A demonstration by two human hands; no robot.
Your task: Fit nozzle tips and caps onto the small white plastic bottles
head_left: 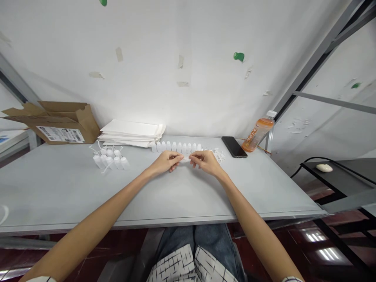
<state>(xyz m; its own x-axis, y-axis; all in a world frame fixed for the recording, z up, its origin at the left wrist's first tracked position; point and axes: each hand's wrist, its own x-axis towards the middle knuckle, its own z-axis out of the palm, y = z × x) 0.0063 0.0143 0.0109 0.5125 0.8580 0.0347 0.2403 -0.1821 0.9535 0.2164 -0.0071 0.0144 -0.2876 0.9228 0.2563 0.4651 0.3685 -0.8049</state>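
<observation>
In the head view, a small white piece (185, 158) is held over the table (188, 196) between the left hand (168, 161) and the right hand (206, 161), one end being pinched by each. Behind them, small bottles (179, 147) are lined up; a phone (234, 147) is placed near a drink bottle (258, 133).

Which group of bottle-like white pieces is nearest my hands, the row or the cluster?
The row, just behind your left hand and right hand; the cluster sits farther left, nearer the cardboard box.
</observation>
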